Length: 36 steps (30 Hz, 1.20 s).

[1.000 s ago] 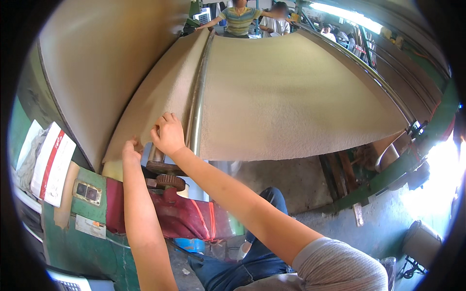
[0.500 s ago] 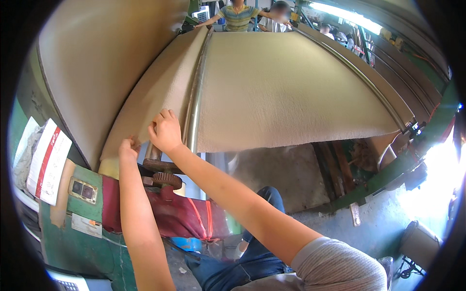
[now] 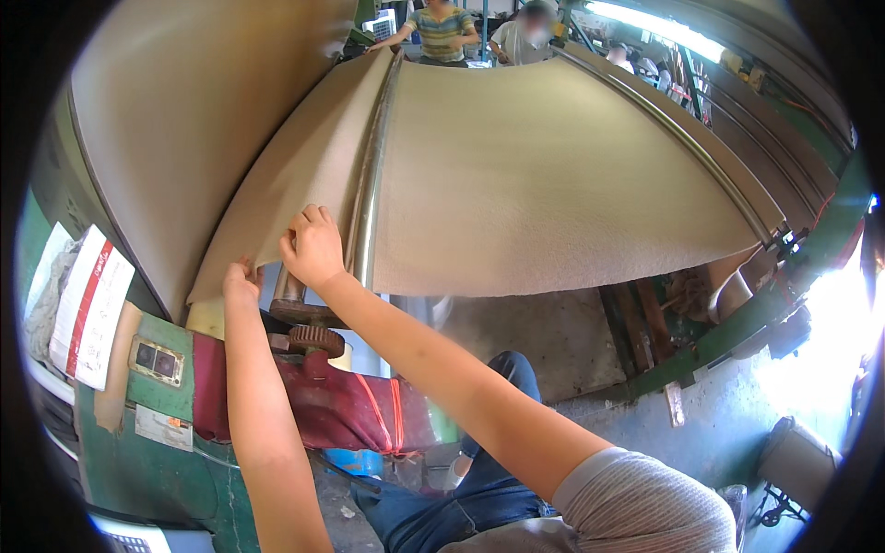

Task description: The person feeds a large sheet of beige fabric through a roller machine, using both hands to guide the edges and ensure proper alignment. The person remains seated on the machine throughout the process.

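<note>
A wide tan, fleecy fabric [image 3: 544, 175] hangs over metal rollers and sags between them. At its near edge, left of the left metal roller [image 3: 376, 157], my right hand [image 3: 314, 244] is closed with the fabric edge pinched in its fingers. Lower and further left, my left hand [image 3: 241, 281] is closed on the same edge. Its fingertips are partly hidden by the cloth. Just below my hands, a rusty toothed gear [image 3: 316, 341] sits at the roller's end.
A large brown roll or panel [image 3: 203, 111] rises at the left. Maroon cloth [image 3: 323, 396] tied with red cord wraps the near frame, beside a switch box [image 3: 157, 361]. Another metal roller [image 3: 682, 138] spans the right. A person in a striped shirt [image 3: 442, 32] and another person [image 3: 522, 41] stand at the far end.
The fabric's middle span sags lower, its near edge dropping. At the far end, the striped-shirt person has drawn one arm in and the other person has shifted. My hands have hardly moved.
</note>
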Each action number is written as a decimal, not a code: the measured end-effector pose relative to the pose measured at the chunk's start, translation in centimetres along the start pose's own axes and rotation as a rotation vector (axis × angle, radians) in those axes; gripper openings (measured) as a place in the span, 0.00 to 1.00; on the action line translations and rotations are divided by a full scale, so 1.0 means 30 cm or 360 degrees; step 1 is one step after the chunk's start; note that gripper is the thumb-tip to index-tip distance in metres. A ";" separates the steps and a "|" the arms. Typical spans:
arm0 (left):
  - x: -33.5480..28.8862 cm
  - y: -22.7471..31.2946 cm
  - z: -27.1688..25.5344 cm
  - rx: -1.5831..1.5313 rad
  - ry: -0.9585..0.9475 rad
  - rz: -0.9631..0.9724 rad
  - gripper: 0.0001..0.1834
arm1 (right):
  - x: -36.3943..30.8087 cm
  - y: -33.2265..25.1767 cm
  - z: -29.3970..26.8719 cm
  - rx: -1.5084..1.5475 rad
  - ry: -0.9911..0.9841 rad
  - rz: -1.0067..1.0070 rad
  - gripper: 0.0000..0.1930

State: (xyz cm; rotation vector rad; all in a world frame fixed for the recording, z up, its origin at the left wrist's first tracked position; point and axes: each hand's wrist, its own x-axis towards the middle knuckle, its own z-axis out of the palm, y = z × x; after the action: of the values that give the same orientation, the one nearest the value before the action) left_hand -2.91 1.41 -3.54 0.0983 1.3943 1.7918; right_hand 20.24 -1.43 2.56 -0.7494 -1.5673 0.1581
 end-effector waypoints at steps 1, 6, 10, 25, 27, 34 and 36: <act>0.003 -0.001 -0.001 -0.0001 0.0012 -0.0008 0.19 | -0.001 0.000 0.001 0.0000 -0.0039 0.0022 0.05; -0.142 -0.027 0.099 0.0137 -0.0218 -0.0030 0.20 | -0.006 0.037 -0.019 -0.0024 -0.0127 0.0081 0.07; -0.050 -0.022 0.039 0.0214 -0.0244 0.0066 0.18 | -0.005 0.017 -0.010 0.0021 -0.0169 0.0096 0.06; -0.076 -0.056 0.089 0.0258 -0.0468 0.0102 0.14 | 0.002 0.041 -0.027 -0.0060 -0.0016 0.0026 0.05; 0.042 -0.009 -0.019 0.0212 -0.0347 0.0123 0.13 | 0.000 -0.003 0.004 -0.0040 -0.0021 0.0000 0.05; -0.009 -0.038 0.037 -0.0004 0.0368 0.0182 0.14 | 0.002 0.039 -0.019 -0.0061 0.0005 0.0022 0.05; 0.031 -0.013 0.012 -0.0183 0.0353 0.0188 0.14 | 0.005 0.020 -0.010 -0.0038 0.0012 0.0015 0.05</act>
State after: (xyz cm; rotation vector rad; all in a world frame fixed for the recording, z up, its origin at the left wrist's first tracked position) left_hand -3.11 2.28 -4.11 -0.0831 1.4601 2.0265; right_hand 20.73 -0.98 2.42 -0.7749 -1.5609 0.1433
